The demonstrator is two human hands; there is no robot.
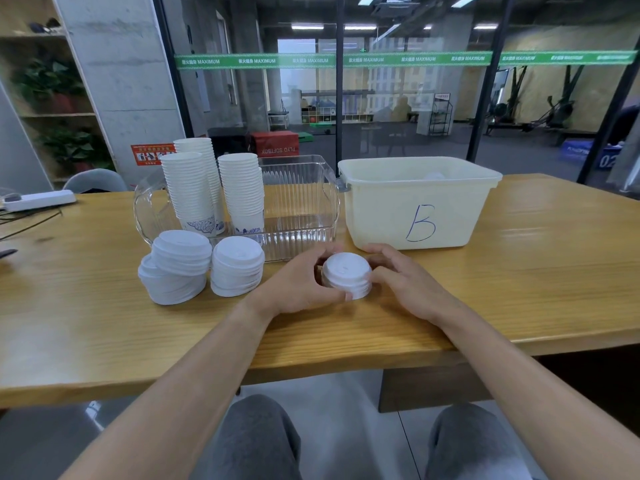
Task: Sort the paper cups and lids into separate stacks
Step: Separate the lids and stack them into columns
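Currently, in the head view, the left hand (298, 282) and right hand (405, 282) curl around a short lid stack (346, 273) on the table (519, 271), in front of the bin marked B (419, 202). Two taller lid stacks (207, 268) stand to the left; cup stacks (211, 192) sit in the clear tray (301, 202). Press evenly from both sides, keeping rims aligned, so lids nest squarely without tilting.
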